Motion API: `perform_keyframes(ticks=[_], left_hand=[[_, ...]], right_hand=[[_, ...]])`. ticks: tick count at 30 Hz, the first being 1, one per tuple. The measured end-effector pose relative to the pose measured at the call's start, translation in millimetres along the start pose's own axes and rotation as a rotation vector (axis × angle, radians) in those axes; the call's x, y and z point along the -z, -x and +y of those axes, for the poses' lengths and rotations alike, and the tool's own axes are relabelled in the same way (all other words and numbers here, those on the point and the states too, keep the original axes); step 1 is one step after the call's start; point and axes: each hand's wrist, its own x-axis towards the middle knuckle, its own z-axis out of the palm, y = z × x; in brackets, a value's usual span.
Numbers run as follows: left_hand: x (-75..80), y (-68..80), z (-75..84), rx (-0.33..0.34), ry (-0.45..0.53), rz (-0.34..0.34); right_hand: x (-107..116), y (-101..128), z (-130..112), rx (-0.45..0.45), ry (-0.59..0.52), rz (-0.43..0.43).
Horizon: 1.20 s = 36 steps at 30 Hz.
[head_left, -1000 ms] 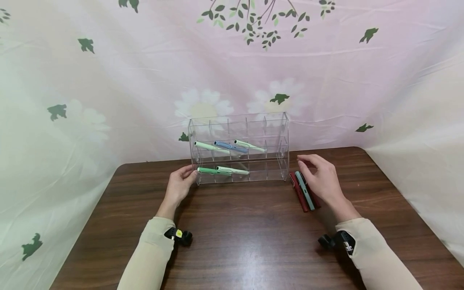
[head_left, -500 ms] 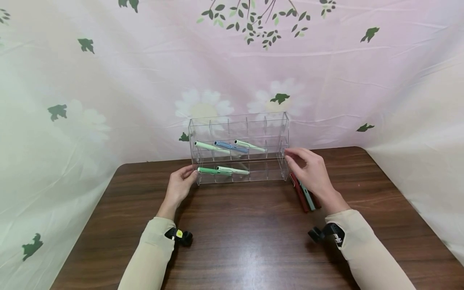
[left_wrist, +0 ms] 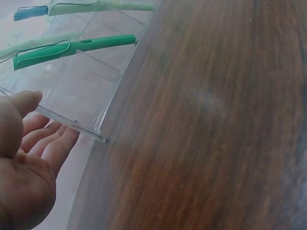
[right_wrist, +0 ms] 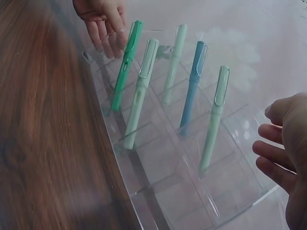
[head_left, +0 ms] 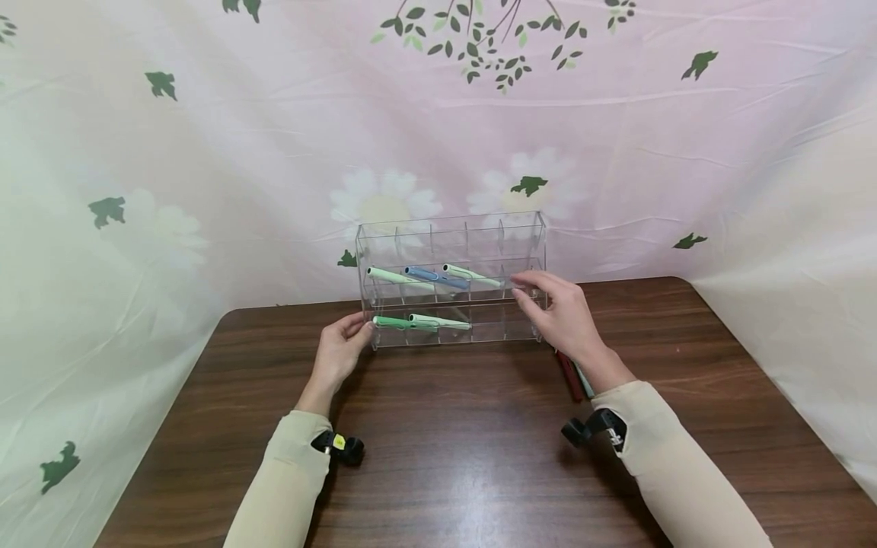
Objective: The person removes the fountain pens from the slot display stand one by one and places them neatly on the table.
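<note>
A clear acrylic pen rack (head_left: pixel 488 332) with divided tiers stands at the back of the table. My left hand (head_left: pixel 339 352) grips its left side edge, thumb on one face and fingers behind, as the left wrist view shows. In the lower tier lie a green pen (right_wrist: pixel 125 67) and a pale green pen (right_wrist: pixel 140 98). The tier above holds a blue pen (right_wrist: pixel 193 88) between two pale green pens, one of them the nearer pale green pen (right_wrist: pixel 214 120). My right hand (head_left: pixel 563 313) hovers before the rack's right part, fingers loosely bent, holding nothing.
Beside the rack's right end, a dark red pen (head_left: pixel 569 377) and a grey-teal pen (head_left: pixel 585 380) lie on the dark wooden table (head_left: pixel 438 441), partly hidden by my right hand. A printed cloth (head_left: pixel 274 152) hangs close behind the rack.
My right hand has moved left, from above the loose pens to the front of the rack's right part. My left hand and the pens in the rack stay as they were.
</note>
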Motion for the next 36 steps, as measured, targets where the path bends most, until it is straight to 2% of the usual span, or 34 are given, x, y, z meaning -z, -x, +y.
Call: perform_keyframes(ticks=[16,24,36], left_hand=[[0.1,-1.5,0.5,0.002,0.014,-0.003],[0.3,-0.6,-1.2,-0.001,0.014,-0.001],[0.3,-0.4,-1.5,-0.006,0.023,-0.003]], right_hand=[[-17.9,-17.8,-9.5,0.008,-0.018,-0.043],[-27.9,-28.8,-15.4,-0.052,-0.001,-0.117],[-42.1,-38.8,-20.7,-0.071,0.008,-0.179]])
